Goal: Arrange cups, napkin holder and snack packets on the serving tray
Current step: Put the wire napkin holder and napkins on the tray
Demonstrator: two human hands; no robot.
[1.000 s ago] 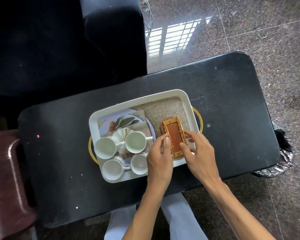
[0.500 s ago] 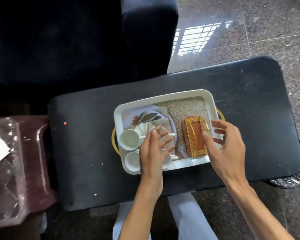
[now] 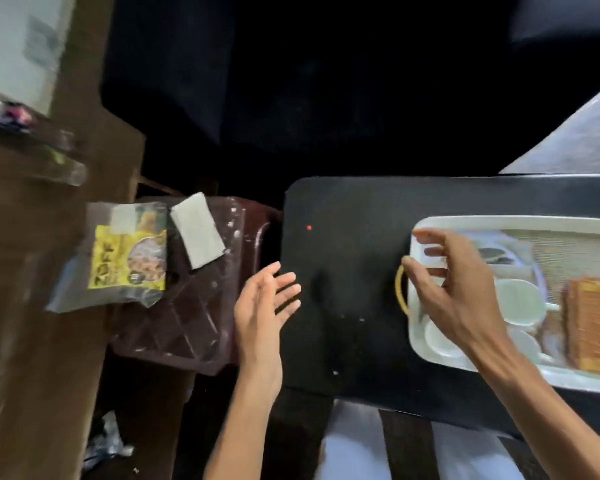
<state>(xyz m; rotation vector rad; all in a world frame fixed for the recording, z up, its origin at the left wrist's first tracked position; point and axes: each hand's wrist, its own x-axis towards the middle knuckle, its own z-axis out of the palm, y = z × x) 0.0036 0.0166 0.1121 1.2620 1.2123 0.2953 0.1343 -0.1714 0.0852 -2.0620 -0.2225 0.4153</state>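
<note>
The white serving tray [image 3: 492,224] with gold handles lies on the black table at the right. White cups [image 3: 519,301] stand in its left half, and the orange-brown napkin holder [image 3: 591,323] lies beside them. My right hand [image 3: 454,292] hovers open over the tray's left end, fingers spread, holding nothing. My left hand [image 3: 262,306] is open and empty above the table's left edge, fingers pointing left. A yellow snack packet [image 3: 129,261] in clear wrap and a white folded napkin [image 3: 197,230] lie on the dark red stool to the left.
The black table [image 3: 343,271] carries a small red dot. A dark red plastic stool [image 3: 187,306] stands against its left edge. Brown wooden furniture [image 3: 32,237] with clear packets on it fills the far left. A dark sofa lies behind. The picture is blurred.
The view has swung left, bringing the stool and snack packet into sight. Both hands have left the napkin holder; my left hand has moved left off the tray toward the stool.
</note>
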